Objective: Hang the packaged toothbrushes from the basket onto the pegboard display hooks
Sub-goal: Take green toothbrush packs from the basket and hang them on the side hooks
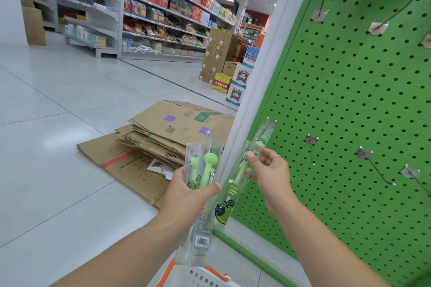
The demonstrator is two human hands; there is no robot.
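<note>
We stand in a shop aisle beside a green perforated pegboard point(349, 91) with bare metal hooks point(377, 170); flattened brown cardboard boxes point(149, 144) lie on the floor. Our left hand point(186, 193) grips clear toothbrush packs point(200, 189), upright. Our right hand point(268, 170) pinches another clear green-toothbrush pack point(242, 175), tilted towards the pegboard's lower-left corner. The white basket point(205, 278) sits below.

Basket point(205, 278) cut off below
</note>
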